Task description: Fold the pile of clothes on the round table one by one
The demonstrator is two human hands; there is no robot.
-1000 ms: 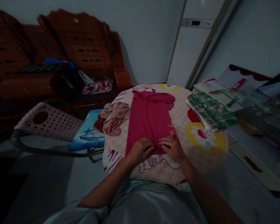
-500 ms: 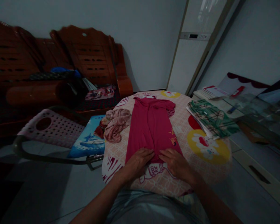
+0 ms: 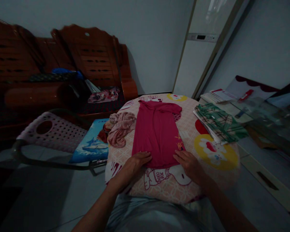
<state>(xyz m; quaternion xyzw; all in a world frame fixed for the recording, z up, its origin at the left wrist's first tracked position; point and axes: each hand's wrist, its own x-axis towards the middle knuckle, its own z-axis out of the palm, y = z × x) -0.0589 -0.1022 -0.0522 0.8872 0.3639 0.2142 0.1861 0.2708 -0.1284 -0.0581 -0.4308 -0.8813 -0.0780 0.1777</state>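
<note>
A magenta T-shirt point(image 3: 157, 132) lies spread in a long narrow shape on the round table, its collar end away from me and its hem towards me. A small yellow print shows near its lower right edge. My left hand point(image 3: 137, 161) rests on the lower left corner of the shirt, fingers stretched over the cloth. At the lower right corner, my right hand point(image 3: 188, 164) touches the fabric with its fingers extended. Both hands look open, though the thumbs are partly hidden. The hem between them lies fairly straight, with a few soft creases above it.
The table's patterned cloth point(image 3: 217, 177) carries a crumpled dusty-pink garment point(image 3: 122, 129) on the left and a folded green plaid garment point(image 3: 217, 119) on the right. A chair point(image 3: 55, 132) with a blue cushion point(image 3: 91, 141) stands left. Behind is a wooden sofa point(image 3: 94, 61).
My hands have moved apart along the hem, from near its middle out to the two corners. The bottom edge of the shirt now shows between them.
</note>
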